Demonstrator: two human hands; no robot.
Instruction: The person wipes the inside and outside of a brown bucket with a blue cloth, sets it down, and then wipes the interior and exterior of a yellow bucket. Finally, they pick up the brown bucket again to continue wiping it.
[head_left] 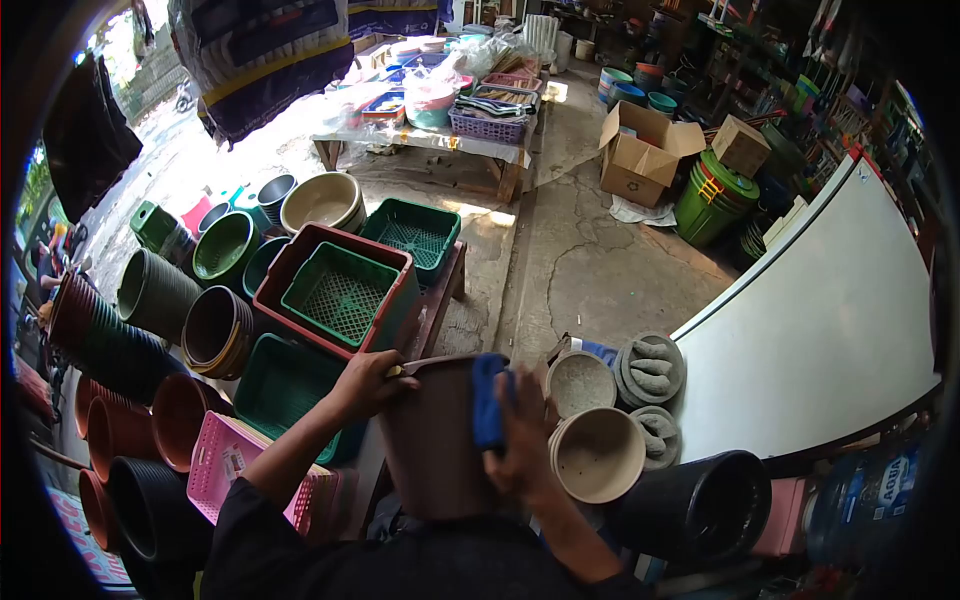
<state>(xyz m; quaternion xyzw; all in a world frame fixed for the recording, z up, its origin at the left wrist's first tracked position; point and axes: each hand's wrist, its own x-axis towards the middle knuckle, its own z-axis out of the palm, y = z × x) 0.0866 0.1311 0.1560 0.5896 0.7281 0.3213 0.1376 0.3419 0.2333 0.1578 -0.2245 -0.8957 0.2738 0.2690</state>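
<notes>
Head view: a dark-brown plastic bucket (435, 440), roughly upright, sits just nearer the person than the dark-red rectangular plastic tub (310, 331), slightly to that tub's right. Left hand (374, 384): fingers clamped on the bucket's rim. Right hand (522, 440): blurred, fingers look clamped on a folded blue cloth (488, 405), set against the bucket's side. Looks like wiping. Done well: rim grip firm so the bucket can't spin, cloth flat, even pressure, overlapping strokes, turn to a fresh face. Watch elbow room: pink perforated plastic basket (215, 455) nearer than the tub, beige round pot (600, 455) to its right.
</notes>
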